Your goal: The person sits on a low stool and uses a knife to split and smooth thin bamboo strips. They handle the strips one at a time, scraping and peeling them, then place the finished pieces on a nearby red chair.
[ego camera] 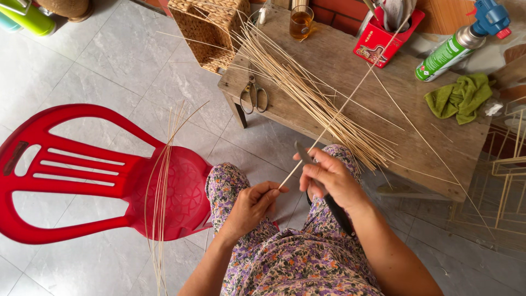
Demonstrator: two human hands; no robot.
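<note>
Right now our left hand point(253, 204) pinches the near end of a thin bamboo strip point(339, 109), which runs to 1 o'clock over the counter point(438, 142). Our right hand point(329, 178) is closed on a dark knife point(335, 211), blade touching the strip. Strip bundle point(307, 93) overhangs the counter's near edge, just above our knees. Scissors point(253, 94) sit near the counter's left edge. Red chair point(82, 170) at 9 o'clock carries loose strips point(161, 186); open floor point(109, 60) at 11 o'clock.
</note>
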